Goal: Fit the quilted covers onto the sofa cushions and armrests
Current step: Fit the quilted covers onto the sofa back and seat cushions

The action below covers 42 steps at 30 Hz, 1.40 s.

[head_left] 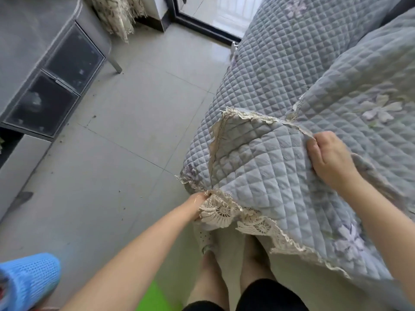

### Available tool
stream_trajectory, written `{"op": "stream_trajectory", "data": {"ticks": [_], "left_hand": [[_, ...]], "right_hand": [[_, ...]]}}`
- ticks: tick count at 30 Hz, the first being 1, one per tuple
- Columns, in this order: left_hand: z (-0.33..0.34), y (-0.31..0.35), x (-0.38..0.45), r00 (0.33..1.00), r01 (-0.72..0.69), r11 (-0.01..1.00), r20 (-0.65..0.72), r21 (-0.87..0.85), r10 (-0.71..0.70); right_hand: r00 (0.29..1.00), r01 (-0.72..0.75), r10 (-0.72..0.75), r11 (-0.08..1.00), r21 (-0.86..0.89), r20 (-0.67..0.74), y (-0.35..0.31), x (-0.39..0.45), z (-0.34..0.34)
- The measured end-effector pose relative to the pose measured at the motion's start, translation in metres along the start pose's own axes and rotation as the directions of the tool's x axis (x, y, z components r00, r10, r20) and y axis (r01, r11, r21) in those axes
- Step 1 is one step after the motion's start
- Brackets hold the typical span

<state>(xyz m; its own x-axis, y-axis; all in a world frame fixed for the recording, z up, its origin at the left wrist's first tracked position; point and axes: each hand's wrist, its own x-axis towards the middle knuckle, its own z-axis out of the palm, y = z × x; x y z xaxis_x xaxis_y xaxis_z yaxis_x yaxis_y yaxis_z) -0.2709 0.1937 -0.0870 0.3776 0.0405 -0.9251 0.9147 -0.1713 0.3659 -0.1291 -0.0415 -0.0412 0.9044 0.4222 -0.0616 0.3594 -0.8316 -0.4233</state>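
A grey-blue quilted cover (258, 167) with cream lace trim (221, 212) and pale flower patches drapes over the front of the sofa. My left hand (198, 204) grips its lower lace corner, with most of the fingers hidden behind the lace. My right hand (327, 156) holds a raised fold of the same cover higher up, thumb tucked under the edge. A second quilted cover (280, 59) lies flat over the sofa section beyond. Below the lace hem the bare beige sofa front (292, 272) shows.
Grey tiled floor (125, 135) spreads to the left. A grey cabinet with dark glass doors (56, 86) stands at far left. A fringed cloth (119, 16) hangs at the top. A blue mesh object (29, 277) sits at lower left. My legs stand against the sofa.
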Motion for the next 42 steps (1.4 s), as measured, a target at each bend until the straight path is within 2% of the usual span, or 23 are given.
{"op": "stream_trajectory", "data": {"ticks": [2, 4, 5, 8, 11, 12, 15, 16, 18, 20, 22, 23, 24, 25, 27, 29, 30, 33, 35, 36, 37, 38, 42], "left_hand": [[0.001, -0.001, -0.002, 0.997, 0.076, 0.967, 0.045, -0.243, -0.067], [-0.003, -0.002, -0.011, 0.998, 0.02, 0.976, 0.057, -0.219, -0.008], [-0.004, -0.006, -0.014, 0.995, 0.001, 0.986, 0.097, -0.165, 0.015], [0.008, -0.011, -0.021, 0.978, -0.073, 0.953, 0.207, 0.293, 0.011], [0.012, -0.003, -0.026, 0.975, -0.176, 0.698, 0.219, 0.695, 0.028], [0.011, -0.003, -0.017, 0.977, -0.19, 0.638, 0.209, 0.747, 0.047], [0.009, -0.005, 0.0, 0.976, -0.187, 0.314, 0.14, 0.931, 0.167], [0.01, -0.004, 0.0, 0.976, -0.145, 0.261, 0.094, 0.954, 0.199], [0.012, 0.0, 0.002, 0.96, -0.076, 0.378, -0.035, 0.923, 0.278], [0.011, 0.004, 0.001, 0.898, -0.126, 0.603, -0.168, 0.788, 0.407], [0.005, 0.005, 0.004, 0.78, -0.262, 0.78, -0.351, 0.569, 0.518], [0.002, 0.009, 0.004, 0.75, -0.329, 0.84, -0.421, 0.432, 0.51], [0.0, 0.014, 0.002, 0.747, -0.404, 0.875, -0.455, 0.267, 0.484], [-0.001, 0.02, -0.003, 0.782, -0.45, 0.888, -0.437, 0.095, 0.444], [-0.005, 0.029, -0.007, 0.851, -0.461, 0.884, -0.323, -0.08, 0.415], [-0.008, 0.036, -0.012, 0.883, -0.441, 0.898, -0.173, 0.017, 0.437], [-0.008, 0.037, -0.014, 0.882, -0.436, 0.892, -0.138, 0.12, 0.45], [-0.011, 0.04, -0.022, 0.837, -0.424, 0.792, -0.144, 0.44, 0.528], [-0.012, 0.04, -0.03, 0.8, -0.425, 0.734, -0.159, 0.53, 0.578], [-0.012, 0.04, -0.033, 0.785, -0.43, 0.719, -0.166, 0.546, 0.596], [-0.014, 0.039, -0.037, 0.773, -0.436, 0.706, -0.17, 0.558, 0.611], [-0.015, 0.037, -0.04, 0.76, -0.442, 0.692, -0.172, 0.57, 0.627], [-0.005, 0.022, -0.051, 0.769, -0.497, 0.674, -0.083, 0.546, 0.634]], "right_hand": [[0.998, -0.039, 0.038, 0.999, -0.012, -0.055, 0.0, 0.003, 0.005], [0.996, -0.057, 0.055, 0.998, -0.034, -0.069, 0.003, 0.005, 0.002], [0.994, -0.067, 0.063, 0.997, -0.049, -0.087, 0.004, 0.002, -0.002], [0.983, -0.097, 0.083, 0.992, -0.076, -0.166, 0.013, -0.02, -0.014], [0.974, -0.154, 0.14, 0.986, -0.065, -0.179, 0.024, -0.038, -0.012], [0.972, -0.167, 0.153, 0.984, -0.063, -0.178, 0.026, -0.037, -0.011], [0.971, -0.16, 0.14, 0.983, -0.088, -0.196, 0.027, -0.034, -0.002], [0.974, -0.142, 0.121, 0.985, -0.1, -0.192, 0.026, -0.033, 0.002], [0.976, -0.139, 0.112, 0.98, -0.141, -0.189, 0.025, -0.037, 0.009], [0.953, -0.185, 0.136, 0.969, -0.163, -0.27, 0.023, -0.048, 0.012], [0.936, -0.02, -0.041, 0.985, -0.169, -0.351, 0.013, -0.067, 0.012], [0.923, 0.101, -0.161, 0.978, -0.183, -0.35, 0.005, -0.077, 0.01], [0.916, 0.205, -0.258, 0.959, -0.194, -0.307, -0.007, -0.087, 0.01], [0.921, 0.279, -0.326, 0.935, -0.22, -0.215, -0.022, -0.098, 0.012], [0.936, 0.346, -0.351, 0.894, -0.284, 0.036, -0.044, -0.114, 0.024], [0.942, 0.324, -0.262, 0.875, -0.36, 0.211, -0.056, -0.119, 0.035], [0.948, 0.298, -0.222, 0.872, -0.388, 0.23, -0.057, -0.119, 0.039], [0.931, 0.305, -0.183, 0.865, -0.399, 0.316, -0.063, -0.111, 0.029], [0.842, 0.355, -0.129, 0.864, -0.357, 0.524, -0.067, -0.107, 0.018], [0.766, 0.359, -0.065, 0.868, -0.342, 0.639, -0.064, -0.108, 0.014], [0.73, 0.332, -0.014, 0.881, -0.337, 0.683, -0.061, -0.11, 0.012], [0.711, 0.305, 0.029, 0.888, -0.345, 0.703, -0.059, -0.113, 0.007], [0.837, 0.079, 0.106, 0.948, -0.31, 0.537, -0.044, -0.134, -0.002]]}}
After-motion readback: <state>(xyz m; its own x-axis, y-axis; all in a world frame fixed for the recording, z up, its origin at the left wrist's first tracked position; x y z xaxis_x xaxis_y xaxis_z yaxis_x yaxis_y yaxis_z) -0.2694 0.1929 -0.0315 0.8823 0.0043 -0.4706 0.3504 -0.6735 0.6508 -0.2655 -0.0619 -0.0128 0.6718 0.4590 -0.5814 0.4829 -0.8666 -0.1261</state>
